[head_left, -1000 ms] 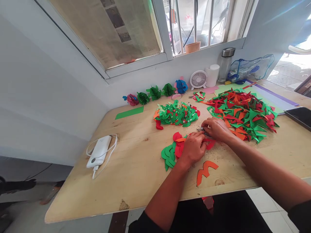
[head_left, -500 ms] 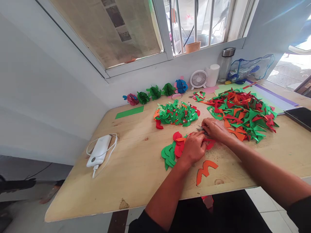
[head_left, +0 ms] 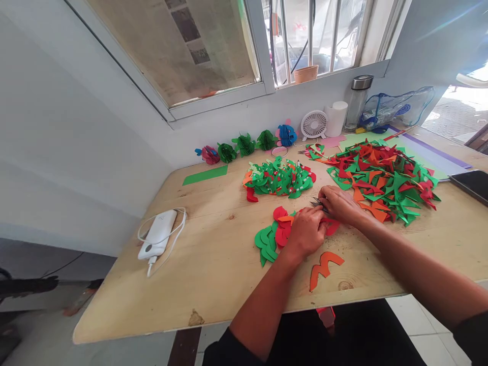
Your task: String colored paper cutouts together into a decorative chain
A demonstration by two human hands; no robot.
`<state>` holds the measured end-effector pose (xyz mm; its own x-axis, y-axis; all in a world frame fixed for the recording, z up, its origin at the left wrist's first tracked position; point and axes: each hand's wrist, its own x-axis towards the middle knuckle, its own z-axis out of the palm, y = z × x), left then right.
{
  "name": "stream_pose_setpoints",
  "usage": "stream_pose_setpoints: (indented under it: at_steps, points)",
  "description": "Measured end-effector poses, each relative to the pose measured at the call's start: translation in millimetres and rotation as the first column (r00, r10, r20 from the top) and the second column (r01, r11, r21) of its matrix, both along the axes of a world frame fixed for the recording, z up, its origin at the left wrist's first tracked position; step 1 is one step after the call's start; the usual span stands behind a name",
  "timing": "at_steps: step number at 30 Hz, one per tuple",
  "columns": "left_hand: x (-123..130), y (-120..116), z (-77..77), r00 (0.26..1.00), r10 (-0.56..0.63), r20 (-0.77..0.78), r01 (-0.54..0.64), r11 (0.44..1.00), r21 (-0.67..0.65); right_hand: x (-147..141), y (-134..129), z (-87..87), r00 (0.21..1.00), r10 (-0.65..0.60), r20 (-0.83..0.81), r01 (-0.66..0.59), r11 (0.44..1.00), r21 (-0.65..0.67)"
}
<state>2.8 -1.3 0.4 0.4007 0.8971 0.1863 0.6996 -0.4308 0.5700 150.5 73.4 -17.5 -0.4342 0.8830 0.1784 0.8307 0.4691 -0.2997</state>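
My right hand (head_left: 337, 204) is closed around a pair of small scissors (head_left: 316, 202), whose metal points stick out to the left. Close against it, my left hand (head_left: 308, 231) has its fingers bent over a red paper piece (head_left: 332, 226), part of which shows below my right hand. The fingers hide most of this paper. Beside my left hand lie green paper cutouts (head_left: 266, 243) and red paper cutouts (head_left: 281, 234). An orange wavy paper strip (head_left: 323, 267) rests on the wood nearer to me.
Beyond my hands sits a heap of green shapes (head_left: 280, 178); at right, a bigger pile of scraps (head_left: 381, 178). Folded paper figures (head_left: 244, 145), a small fan (head_left: 314, 124) and a glass bottle (head_left: 356, 104) line the wall. A power bank (head_left: 158, 235) with cable lies left, a phone (head_left: 473, 184) right.
The whole view has shifted slightly, so things appear a little further right. Both hands stay close together at the same spot, with the scissors still in my right hand.
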Motion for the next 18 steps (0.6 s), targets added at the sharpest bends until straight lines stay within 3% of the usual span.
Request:
stream_pose_setpoints:
  at_steps: [11,18]
  points:
    - [1,0,0.0,1.0,-0.006,-0.012,0.006,1.0,0.021,-2,-3,6.9,0.993,0.032,-0.116,-0.034,0.999,-0.012]
    - [0,-2,-1.1,1.0,0.015,0.002,-0.015,1.0,-0.002,0,-2,20.1,0.94,-0.13,-0.315,0.131,0.991,-0.02]
